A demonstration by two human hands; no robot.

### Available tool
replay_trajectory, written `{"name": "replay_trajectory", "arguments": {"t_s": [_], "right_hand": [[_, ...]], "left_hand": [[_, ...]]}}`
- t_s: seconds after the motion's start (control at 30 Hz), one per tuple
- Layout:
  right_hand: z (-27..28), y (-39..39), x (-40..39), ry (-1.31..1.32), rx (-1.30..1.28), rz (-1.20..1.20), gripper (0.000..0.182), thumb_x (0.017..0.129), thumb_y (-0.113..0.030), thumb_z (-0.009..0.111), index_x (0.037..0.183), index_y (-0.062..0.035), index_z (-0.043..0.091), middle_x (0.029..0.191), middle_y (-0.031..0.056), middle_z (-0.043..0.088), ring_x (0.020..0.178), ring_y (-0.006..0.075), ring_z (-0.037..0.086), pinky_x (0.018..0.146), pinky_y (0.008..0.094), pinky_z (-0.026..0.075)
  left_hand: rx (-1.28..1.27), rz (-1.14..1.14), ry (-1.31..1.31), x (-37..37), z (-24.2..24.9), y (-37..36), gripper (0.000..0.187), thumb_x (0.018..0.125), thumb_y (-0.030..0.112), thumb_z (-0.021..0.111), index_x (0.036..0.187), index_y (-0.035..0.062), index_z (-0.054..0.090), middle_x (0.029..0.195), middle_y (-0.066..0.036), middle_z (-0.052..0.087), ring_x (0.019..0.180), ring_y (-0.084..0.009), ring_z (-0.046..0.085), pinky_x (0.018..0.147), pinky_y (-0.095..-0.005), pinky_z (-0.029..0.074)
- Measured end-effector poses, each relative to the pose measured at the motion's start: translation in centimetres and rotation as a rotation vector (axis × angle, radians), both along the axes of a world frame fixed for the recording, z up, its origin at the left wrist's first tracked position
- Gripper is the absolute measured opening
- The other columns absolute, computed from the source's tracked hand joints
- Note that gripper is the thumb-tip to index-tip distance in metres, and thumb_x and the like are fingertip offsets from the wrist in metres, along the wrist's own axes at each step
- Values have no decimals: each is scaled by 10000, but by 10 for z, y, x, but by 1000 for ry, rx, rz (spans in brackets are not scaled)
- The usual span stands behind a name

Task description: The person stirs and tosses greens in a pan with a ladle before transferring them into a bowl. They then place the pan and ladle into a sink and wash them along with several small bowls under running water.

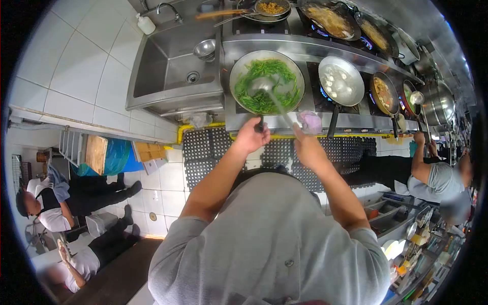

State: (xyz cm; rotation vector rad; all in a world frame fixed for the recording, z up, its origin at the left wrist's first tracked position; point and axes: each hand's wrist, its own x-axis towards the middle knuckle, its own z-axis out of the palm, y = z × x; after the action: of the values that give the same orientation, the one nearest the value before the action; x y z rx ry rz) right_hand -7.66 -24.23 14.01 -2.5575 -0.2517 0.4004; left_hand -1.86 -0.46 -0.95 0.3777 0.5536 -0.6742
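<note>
Directly ahead on the stove is a wide frying pan (pixel 235 76) full of chopped green vegetables (pixel 277 69). My left hand (pixel 252 136) is closed around the pan's short dark handle (pixel 260 123) at its near side. In my right hand (pixel 310 148) is the long metal handle of a ladle (pixel 278 103). The ladle's bowl rests among the greens near the middle of the pan, partly blurred. A crumpled pink-purple cloth (pixel 310 122) lies on the stove's front edge beside my right hand.
Right of the pan, a pan with white pieces in liquid (pixel 341 81) sits over a flame, and more pans stand beyond it. A steel sink (pixel 147 76) is at left. A co-worker (pixel 437 175) stands at the right; two people are at lower left.
</note>
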Motion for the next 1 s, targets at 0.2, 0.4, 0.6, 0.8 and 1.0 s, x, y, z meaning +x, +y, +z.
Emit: {"name": "replay_trajectory", "arguments": {"t_s": [0.2, 0.4, 0.6, 0.8, 1.0], "right_hand": [[73, -10, -14, 225, 247, -109, 600, 982, -93, 592, 1559, -2, 451, 931, 331, 716, 849, 497, 713, 796, 535, 563], [-43, 7, 17, -67, 52, -46, 590, 990, -140, 613, 1549, -25, 466, 894, 335, 706, 827, 525, 695, 761, 569, 553], [-27, -61, -24, -88, 143, 97, 634, 980, -143, 628, 1579, -57, 436, 981, 348, 705, 943, 528, 694, 854, 569, 539], [-36, -16, 17, -38, -49, -67, 594, 983, -137, 629, 1552, -48, 486, 1010, 342, 710, 990, 504, 705, 909, 531, 539], [75, -52, -32, 129, 183, -37, 605, 975, -101, 666, 1548, -25, 489, 1395, 314, 625, 1260, 369, 673, 1060, 388, 494]], "left_hand": [[-8, -48, 101, 12, 23, 4, 292, 1013, 333, 594, 1017, 41, 586, 836, -58, 583, 810, -239, 600, 771, -378, 552], [-53, -88, -60, 10, 9, 6, 275, 988, 328, 610, 1012, 55, 598, 830, -36, 597, 820, -229, 612, 781, -378, 552], [35, -101, 9, 16, 13, 10, 299, 967, 360, 656, 980, 63, 625, 843, -35, 620, 797, -230, 626, 766, -403, 564], [64, -94, 160, 36, 24, -4, 223, 1004, 247, 625, 944, 39, 574, 809, -49, 601, 662, -175, 568, 510, -254, 476], [22, -262, 79, -15, 19, -15, 278, 919, 170, 622, 685, 114, 482, 606, 1, 415, 482, -115, 362, 398, -259, 262]]}}
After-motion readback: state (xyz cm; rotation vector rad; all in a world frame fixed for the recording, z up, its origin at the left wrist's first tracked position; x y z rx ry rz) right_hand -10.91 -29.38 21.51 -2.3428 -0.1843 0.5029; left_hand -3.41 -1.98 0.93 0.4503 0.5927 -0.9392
